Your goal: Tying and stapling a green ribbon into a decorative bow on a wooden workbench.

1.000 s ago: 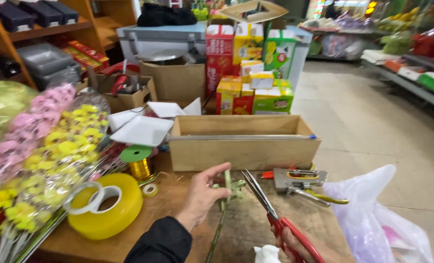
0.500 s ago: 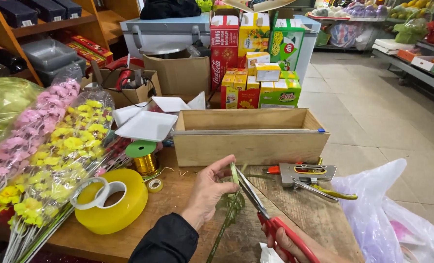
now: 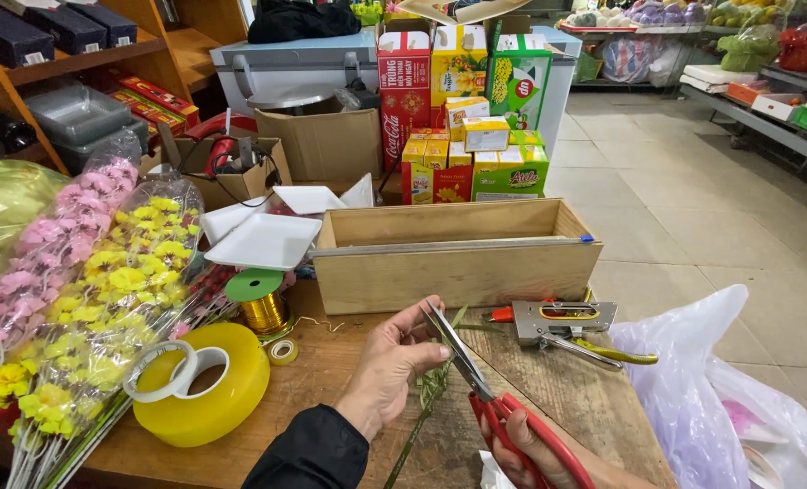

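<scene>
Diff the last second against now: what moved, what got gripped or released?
The scissors in the right hand swung from beside the green stem onto its top, blades meeting at the left hand fingertips. The left hand kept pinching the stem. Nothing released. Stapler, tape roll, wooden box unmoved.

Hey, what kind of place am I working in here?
Probably a small shop: a wooden work table with wrapped artificial flowers, stacked drink cartons behind it, and produce shelves across the tiled aisle.

Bare tabletop is lying open at lower centre; wooden box is blocking above, staple gun right, tape roll left.
</scene>
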